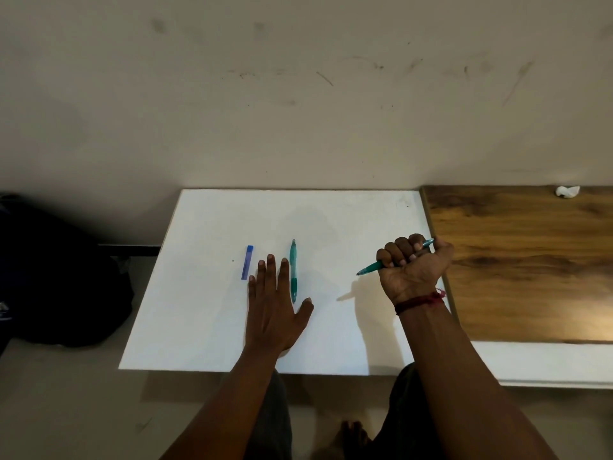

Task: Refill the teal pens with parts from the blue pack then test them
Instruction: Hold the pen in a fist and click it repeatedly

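So right hand (413, 263) fists one slim teal plastic pen (371, 267), likely to click it, while left hand (275, 300) lies flat and spread between the other teal pen (293, 270) and flat blue pack (247, 262).

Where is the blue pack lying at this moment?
In the head view the blue pack lies on the white board, left of the unheld teal pen, close by the little finger of the flat left hand.
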